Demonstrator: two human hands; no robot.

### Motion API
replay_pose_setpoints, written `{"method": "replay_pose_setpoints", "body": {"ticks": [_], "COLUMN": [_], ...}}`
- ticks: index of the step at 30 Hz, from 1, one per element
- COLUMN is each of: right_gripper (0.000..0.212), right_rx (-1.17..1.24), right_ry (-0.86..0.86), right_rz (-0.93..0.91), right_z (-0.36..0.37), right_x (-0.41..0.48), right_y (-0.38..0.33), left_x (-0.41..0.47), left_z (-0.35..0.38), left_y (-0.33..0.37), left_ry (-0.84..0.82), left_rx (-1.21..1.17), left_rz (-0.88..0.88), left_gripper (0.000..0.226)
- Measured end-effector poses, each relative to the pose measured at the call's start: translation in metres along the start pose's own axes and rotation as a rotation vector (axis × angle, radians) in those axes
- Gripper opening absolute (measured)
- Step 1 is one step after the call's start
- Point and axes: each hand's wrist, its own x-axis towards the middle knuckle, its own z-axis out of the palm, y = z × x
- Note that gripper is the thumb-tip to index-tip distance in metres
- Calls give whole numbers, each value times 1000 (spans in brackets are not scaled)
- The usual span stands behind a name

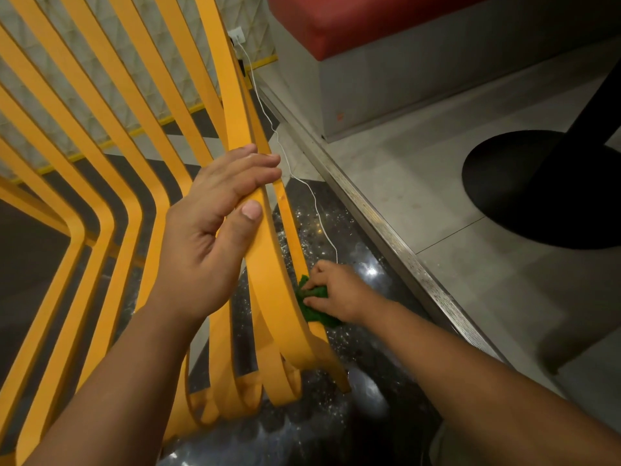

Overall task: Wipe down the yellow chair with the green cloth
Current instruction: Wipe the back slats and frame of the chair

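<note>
Yellow chair (240,105): left hand (208,237) grips a slat; right hand (339,290) pinches green cloth (314,311) against the outer slat, white cable (316,200) alongside.

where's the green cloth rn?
Head view, lower centre: green cloth is held by the right hand against the rightmost slat of the yellow chair, near the floor.

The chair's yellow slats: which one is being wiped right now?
The outermost slat, beside the white cord: the right hand presses the green cloth against it. The left hand grips the next slat inward.
</note>
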Motion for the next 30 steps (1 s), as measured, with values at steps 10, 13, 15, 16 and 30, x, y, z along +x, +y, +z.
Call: {"method": "replay_pose_setpoints", "body": {"ticks": [10,13,15,16,30], "right_gripper": [31,34,34,33,33], "right_rx": [-20,-43,-19,2,-1], "right_ry": [-89,8,83,112,45], "right_rz": [-46,-5,52,78,99], "right_z": [-2,-3,-4,-3,0], "right_x": [-7,17,31,36,45], "right_y": [5,3,2,2,8], "left_x": [0,0,0,0,36], "left_z": [1,2,1,1,-18], "left_y": [1,2,2,2,-29], "left_ry": [16,12,8,3,-108], "left_rx": [-8,9,14,18,57], "left_rz": [3,3,1,2,-61], "left_gripper": [38,39,39,40,38]}}
